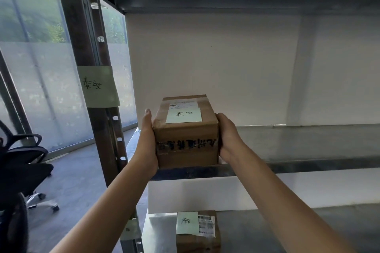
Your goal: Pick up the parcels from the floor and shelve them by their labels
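Observation:
A brown cardboard parcel (186, 141) with a pale green handwritten note on top sits at the front left of a metal shelf (308, 165). My left hand (147, 139) presses its left side and my right hand (228, 137) presses its right side. A matching green note (97, 86) with the same characters is stuck on the shelf's left upright. On the shelf below lies a second brown parcel (197, 240) with its own green note and a barcode label.
The dark steel upright (90, 109) stands just left of my left hand. Another shelf board (226, 0) runs overhead. A black office chair (22, 170) stands on the grey floor at the left, before frosted glass panels.

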Demonstrator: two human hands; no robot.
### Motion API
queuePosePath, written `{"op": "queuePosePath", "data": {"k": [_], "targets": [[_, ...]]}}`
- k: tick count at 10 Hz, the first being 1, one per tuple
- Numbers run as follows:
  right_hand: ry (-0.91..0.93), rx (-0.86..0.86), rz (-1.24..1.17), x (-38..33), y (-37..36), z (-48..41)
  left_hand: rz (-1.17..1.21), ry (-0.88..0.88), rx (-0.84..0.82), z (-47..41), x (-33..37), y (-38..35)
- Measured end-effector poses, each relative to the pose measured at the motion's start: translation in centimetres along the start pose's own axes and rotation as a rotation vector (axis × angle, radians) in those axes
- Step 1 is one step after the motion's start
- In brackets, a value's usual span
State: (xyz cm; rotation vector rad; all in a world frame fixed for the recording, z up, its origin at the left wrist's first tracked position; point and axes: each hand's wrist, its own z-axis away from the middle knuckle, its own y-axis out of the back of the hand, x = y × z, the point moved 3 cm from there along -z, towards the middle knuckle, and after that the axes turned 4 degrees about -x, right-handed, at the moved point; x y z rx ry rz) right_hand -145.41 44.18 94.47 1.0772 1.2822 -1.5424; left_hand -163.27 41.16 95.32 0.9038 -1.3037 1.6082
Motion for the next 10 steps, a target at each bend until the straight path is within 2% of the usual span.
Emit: {"op": "queuePosePath", "data": {"k": [2,4,6,7,9,10], "targets": [[-0.021,-0.048,-0.035,1.1,-0.2,-0.5,-0.034,-0.060,0.028,-0.9,-0.3,0.0],[0.046,-0.082,-0.050,1.7,-0.1,-0.3,-0.118,-0.128,0.057,-0.9,-0.5,0.2],[0.070,0.046,-0.020,2.9,0.9,-0.7,-0.369,-0.380,0.064,0.8,-1.4,0.4],[0.178,0.104,0.043,2.7,1.2,0.6,-0.504,-0.529,0.020,1.8,-2.8,0.8],[0.230,0.120,0.160,2.9,2.1,5.2,-0.532,-0.662,0.006,5.2,-2.5,1.2],[0.254,0.143,0.177,2.8,3.1,7.3,-0.513,-0.665,-0.062,6.8,-1.9,1.0]]}}
